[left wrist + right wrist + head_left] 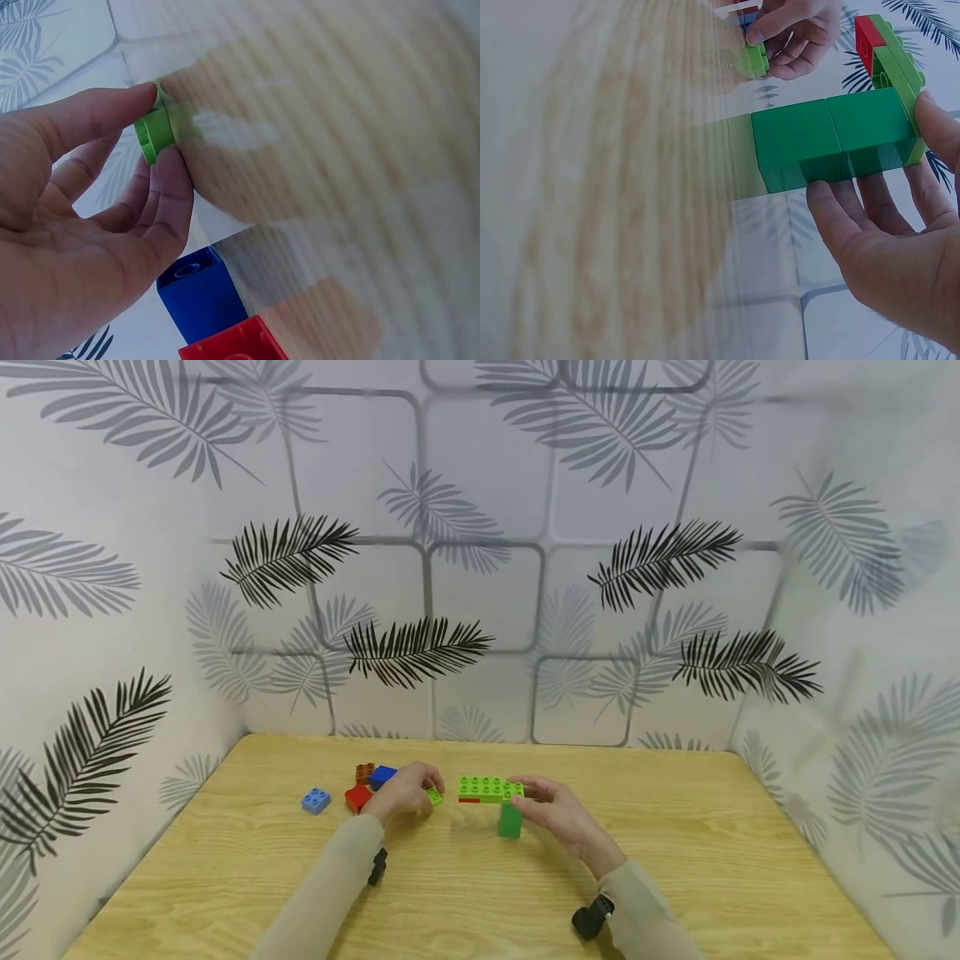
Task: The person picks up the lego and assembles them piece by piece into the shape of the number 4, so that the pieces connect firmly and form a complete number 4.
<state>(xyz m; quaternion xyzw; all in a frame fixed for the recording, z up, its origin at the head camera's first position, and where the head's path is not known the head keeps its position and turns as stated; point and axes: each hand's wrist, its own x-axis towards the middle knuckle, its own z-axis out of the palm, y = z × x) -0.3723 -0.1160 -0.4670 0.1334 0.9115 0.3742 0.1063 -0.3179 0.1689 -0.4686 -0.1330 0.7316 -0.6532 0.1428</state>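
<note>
My left hand [407,791] pinches a small lime green toy brick [156,129] between thumb and fingertips, low at the tabletop. My right hand [558,814] holds a built piece of toy bricks from its right side, with the thumb at the top and the fingers along its side. Two dark green bricks [832,139] form the upright of this piece. Across their top lies a long lime green studded brick [483,787] that sticks out to the left. A red brick [868,41] is attached beneath its overhanging end.
Left of my left hand lie a light blue brick [316,801], a red brick [357,797], a brown brick [365,773] and a dark blue brick [382,776]. The wooden table [465,902] meets a leaf-patterned wall [487,693] at its back edge.
</note>
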